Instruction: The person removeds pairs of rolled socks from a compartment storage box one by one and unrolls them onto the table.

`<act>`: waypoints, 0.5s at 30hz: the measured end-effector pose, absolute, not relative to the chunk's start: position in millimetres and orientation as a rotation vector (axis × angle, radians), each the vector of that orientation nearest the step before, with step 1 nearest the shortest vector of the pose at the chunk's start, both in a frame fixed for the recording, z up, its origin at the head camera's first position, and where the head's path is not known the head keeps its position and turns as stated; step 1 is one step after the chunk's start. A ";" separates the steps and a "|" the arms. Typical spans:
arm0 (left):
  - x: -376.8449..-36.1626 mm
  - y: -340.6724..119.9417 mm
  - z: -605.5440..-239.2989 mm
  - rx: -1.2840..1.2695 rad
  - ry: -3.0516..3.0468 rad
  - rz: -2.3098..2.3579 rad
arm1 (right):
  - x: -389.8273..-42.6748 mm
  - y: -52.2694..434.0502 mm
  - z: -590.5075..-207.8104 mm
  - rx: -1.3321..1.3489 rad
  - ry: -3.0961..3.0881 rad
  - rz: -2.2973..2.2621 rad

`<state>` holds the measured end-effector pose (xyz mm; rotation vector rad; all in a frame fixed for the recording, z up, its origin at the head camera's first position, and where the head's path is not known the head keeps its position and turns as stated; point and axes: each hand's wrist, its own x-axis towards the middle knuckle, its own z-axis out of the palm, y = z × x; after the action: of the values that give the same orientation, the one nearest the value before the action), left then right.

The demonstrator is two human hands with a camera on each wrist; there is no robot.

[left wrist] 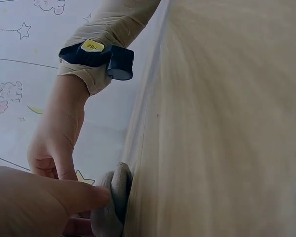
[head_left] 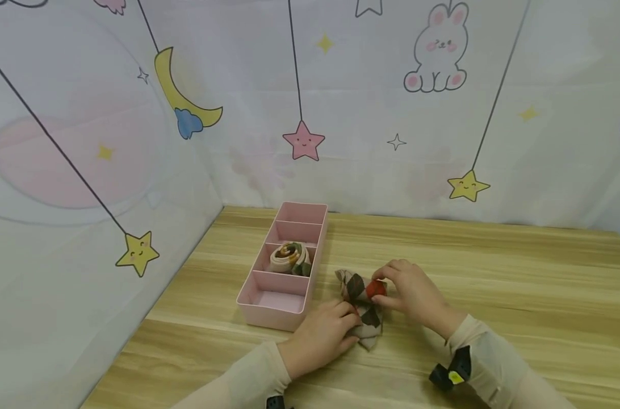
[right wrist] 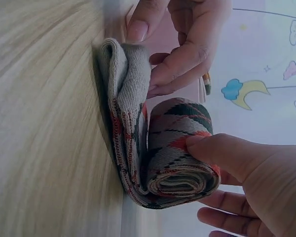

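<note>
Two hands work a single patterned sock (head_left: 362,304) at the near middle of the desk (head_left: 494,272), both of your forearms in beige sleeves, with a dark wrist strap (head_left: 452,372) bearing a yellow tag on the right. Your left hand (head_left: 320,338) lies nearest, its fingers curled onto the flat grey end of the sock and pinching it against the desk; the right wrist view shows those fingers (right wrist: 180,66) gripping the folded, ribbed edge. Just beyond, your right hand (head_left: 414,295) grasps the rolled part of the sock (right wrist: 180,148), thumb on top of the coil and the remaining fingers beneath it, where the argyle pattern of dark green, grey and red is wound into a tight spiral. The sock thus sits between the two hands, partly rolled, with its unrolled tail resting on the wood. Immediately to the left of the sock stands a pink divider box (head_left: 269,309) with four compartments in a row running away from you; its near compartment holds nothing visible, and the second from you contains a rolled sock (head_left: 289,258) of similar colours. Farthest back, a pale backdrop (head_left: 340,85) printed with stars, a moon and a rabbit encloses the desk on the rear and left sides.
</note>
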<state>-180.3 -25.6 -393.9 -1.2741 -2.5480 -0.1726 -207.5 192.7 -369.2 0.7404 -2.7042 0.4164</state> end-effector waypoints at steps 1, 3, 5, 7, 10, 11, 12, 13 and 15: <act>-180.6 -25.7 -394.0 -1.275 -2.546 -0.178 | -208.2 192.1 -369.4 0.742 -2.684 0.423; -180.8 -26.2 -394.3 -1.275 -2.537 -0.186 | -209.7 191.2 -370.3 0.747 -2.647 0.426; -180.9 -26.6 -394.8 -1.278 -2.524 -0.186 | -211.2 190.4 -371.3 0.762 -2.610 0.418; -180.9 -26.9 -395.4 -1.283 -2.513 -0.176 | -212.4 189.7 -372.4 0.772 -2.577 0.399; -180.5 -26.7 -396.2 -1.309 -2.497 -0.166 | -213.5 189.1 -374.7 0.774 -2.551 0.380; -180.4 -26.5 -396.3 -1.316 -2.493 -0.164 | -213.8 189.1 -375.7 0.771 -2.546 0.379; -180.2 -26.3 -396.5 -1.324 -2.494 -0.169 | -214.0 189.2 -376.6 0.767 -2.543 0.383; -179.9 -26.2 -396.6 -1.331 -2.492 -0.178 | -214.2 189.3 -377.3 0.763 -2.540 0.390; -179.6 -25.8 -397.0 -1.335 -2.494 -0.189 | -214.8 189.6 -378.7 0.758 -2.530 0.408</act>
<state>-179.6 -25.8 -397.0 -1.3347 -2.4940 -0.1891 -214.8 189.6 -378.7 0.7577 -2.5299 0.4079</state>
